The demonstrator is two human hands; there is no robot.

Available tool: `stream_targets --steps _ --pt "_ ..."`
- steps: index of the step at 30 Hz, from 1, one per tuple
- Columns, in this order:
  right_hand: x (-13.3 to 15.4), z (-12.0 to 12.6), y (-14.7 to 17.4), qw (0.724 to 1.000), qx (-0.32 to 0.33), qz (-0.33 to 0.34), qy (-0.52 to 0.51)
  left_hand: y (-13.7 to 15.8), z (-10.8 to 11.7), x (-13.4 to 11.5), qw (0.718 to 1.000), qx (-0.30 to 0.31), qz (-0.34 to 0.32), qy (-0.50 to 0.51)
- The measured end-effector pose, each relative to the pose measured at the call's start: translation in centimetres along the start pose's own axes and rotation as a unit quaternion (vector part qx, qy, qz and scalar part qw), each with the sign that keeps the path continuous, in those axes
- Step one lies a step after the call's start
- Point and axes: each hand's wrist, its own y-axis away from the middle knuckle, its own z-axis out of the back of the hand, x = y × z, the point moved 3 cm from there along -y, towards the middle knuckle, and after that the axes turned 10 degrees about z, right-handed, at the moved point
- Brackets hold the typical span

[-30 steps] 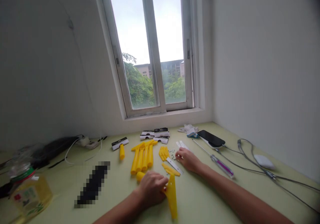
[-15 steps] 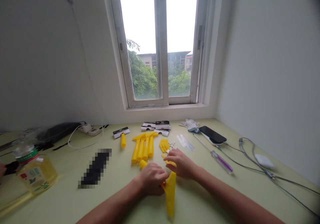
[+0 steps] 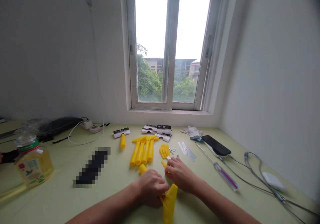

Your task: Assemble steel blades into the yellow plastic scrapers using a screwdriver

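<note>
The left hand (image 3: 151,187) clutched a handle (image 3: 170,202); the right hand (image 3: 178,172), hold unclear, was by a plate (image 3: 163,164), strips (image 3: 184,148) unfitted at its one o'clock.

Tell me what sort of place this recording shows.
Probably an indoor workspace beside a window: a row of yellow T-shaped handles and a long screwdriver lie on the pale green tabletop. Whether it is a home or a workshop, I cannot tell.
</note>
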Motion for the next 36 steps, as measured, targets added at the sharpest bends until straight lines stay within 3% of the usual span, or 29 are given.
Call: stream_targets --steps 3,6,10,13,16,21,28,36 --pt "0.2 0.1 0.2 1.000 0.004 0.001 -0.030 -0.1 0.1 0.0 1.000 -0.005 0.003 0.000" --pt "-1.2 0.8 0.3 0.994 -0.035 -0.032 -0.095 0.0 0.1 0.0 1.000 -0.011 0.001 0.002" --pt "-6.6 1.5 -0.1 0.980 -0.096 -0.132 -0.116 0.0 0.1 -0.1 1.000 -0.006 0.000 0.003" --pt "-10.7 0.9 -0.9 0.973 -0.085 -0.184 -0.114 0.0 0.0 -0.1 1.000 0.001 0.005 0.000" --pt "-12.7 -0.2 -1.8 0.971 -0.076 -0.194 -0.116 0.0 0.0 -0.2 1.000 0.005 0.010 0.000" --pt "-12.7 -0.5 -1.9 0.973 -0.101 -0.179 -0.107 0.0 -0.1 -0.2 1.000 0.014 0.011 0.003" --pt "-9.6 -0.5 -0.7 0.987 -0.084 -0.108 -0.089 -0.1 0.1 -0.1 1.000 0.015 0.015 0.007" --pt "-9.5 -0.6 -0.3 0.989 -0.073 -0.114 -0.063 0.0 -0.2 0.0 0.999 0.029 0.011 0.012"
